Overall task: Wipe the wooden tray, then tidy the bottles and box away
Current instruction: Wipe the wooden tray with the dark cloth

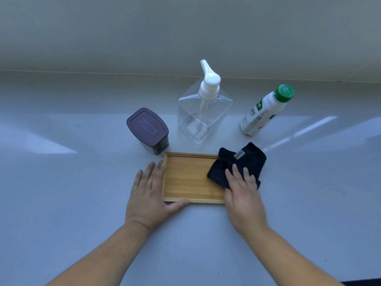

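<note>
Both hands flat and spread: left hand steadies the wooden tray, right hand presses a dark cloth on its right end.

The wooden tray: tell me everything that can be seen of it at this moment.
The wooden tray is a shallow, light-coloured rectangle with a low raised rim and visible grain, lying flat on the grey counter. The left hand rests flat against its left edge, thumb along the near rim. A dark cloth covers its right end, pressed down by the right hand. The bare part looks empty and dry.
</note>
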A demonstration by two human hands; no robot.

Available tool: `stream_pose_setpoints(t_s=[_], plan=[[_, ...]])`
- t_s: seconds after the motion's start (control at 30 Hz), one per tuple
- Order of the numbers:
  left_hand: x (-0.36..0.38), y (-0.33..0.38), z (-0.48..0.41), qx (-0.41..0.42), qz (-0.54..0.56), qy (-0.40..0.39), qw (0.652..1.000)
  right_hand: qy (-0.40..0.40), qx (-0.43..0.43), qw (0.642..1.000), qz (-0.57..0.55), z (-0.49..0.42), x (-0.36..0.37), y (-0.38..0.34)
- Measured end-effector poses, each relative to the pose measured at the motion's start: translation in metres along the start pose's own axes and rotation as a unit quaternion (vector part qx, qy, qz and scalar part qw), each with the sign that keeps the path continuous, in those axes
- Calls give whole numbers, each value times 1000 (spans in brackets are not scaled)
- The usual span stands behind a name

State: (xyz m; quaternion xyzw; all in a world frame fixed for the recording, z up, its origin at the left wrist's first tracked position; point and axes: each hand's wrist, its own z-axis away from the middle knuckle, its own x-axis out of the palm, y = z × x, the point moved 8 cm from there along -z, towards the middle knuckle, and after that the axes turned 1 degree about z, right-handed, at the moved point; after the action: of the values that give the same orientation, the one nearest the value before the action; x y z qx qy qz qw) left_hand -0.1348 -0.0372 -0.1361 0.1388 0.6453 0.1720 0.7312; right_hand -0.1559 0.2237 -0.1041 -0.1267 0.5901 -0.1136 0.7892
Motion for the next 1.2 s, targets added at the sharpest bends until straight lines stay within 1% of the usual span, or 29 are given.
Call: stream_pose_setpoints(t_s=[0.03,0.07,0.1,0.13,0.2,0.27,0.33,0.4,0.43,0.5,0.6,0.63,0.67,0.73,0.8,0.87,0.97,1.03,1.13,1.2], plan=[[0,0,0,-1,-1,-3,1000,19,48,998,-21,-5,5,-14],[0,1,0,-1,-1,-5,1000,26,71,997,-29,-9,11,-33],[1,0,0,-1,0,-6,1000,27,59,998,-25,-12,17,-57],[2,0,0,3,0,-8,1000,21,20,999,-16,-13,26,-81],[3,-1,-1,14,3,-4,1000,-19,-81,996,-10,-7,45,-121],[3,-3,-1,16,8,4,1000,-63,-143,988,-18,1,57,-136],[2,-3,-1,19,10,9,1000,-88,-199,976,-13,5,54,-131],[2,-1,-1,19,13,7,1000,-114,-259,959,22,8,48,-112],[2,-2,-1,15,14,4,1000,-126,-272,953,47,8,43,-97],[2,-2,-1,4,9,4,1000,-131,-245,958,69,8,29,-67],[-1,1,1,-5,-4,0,1000,-103,-142,984,-6,11,3,-37],[-2,2,2,-5,-6,-2,1000,-91,-124,988,-30,15,-5,-33],[-3,3,2,-6,-7,-4,1000,-84,-126,988,-32,21,-11,-35],[-6,5,2,-1,-11,-8,1000,-95,-183,978,11,43,-11,-47],[-9,8,1,5,-5,-14,1000,-111,-268,953,86,76,1,-64],[-12,9,1,5,-1,-21,1000,-135,-323,926,144,109,21,-72],[-16,11,2,1,-9,-30,999,-171,-354,896,205,146,50,-68],[-18,11,5,4,-11,-29,1000,-184,-366,883,229,163,65,-62],[-25,11,16,-5,-7,-7,1000,-177,-383,876,231,172,71,-58],[-28,11,25,-35,-5,9,999,-156,-402,877,214,170,65,-58]])
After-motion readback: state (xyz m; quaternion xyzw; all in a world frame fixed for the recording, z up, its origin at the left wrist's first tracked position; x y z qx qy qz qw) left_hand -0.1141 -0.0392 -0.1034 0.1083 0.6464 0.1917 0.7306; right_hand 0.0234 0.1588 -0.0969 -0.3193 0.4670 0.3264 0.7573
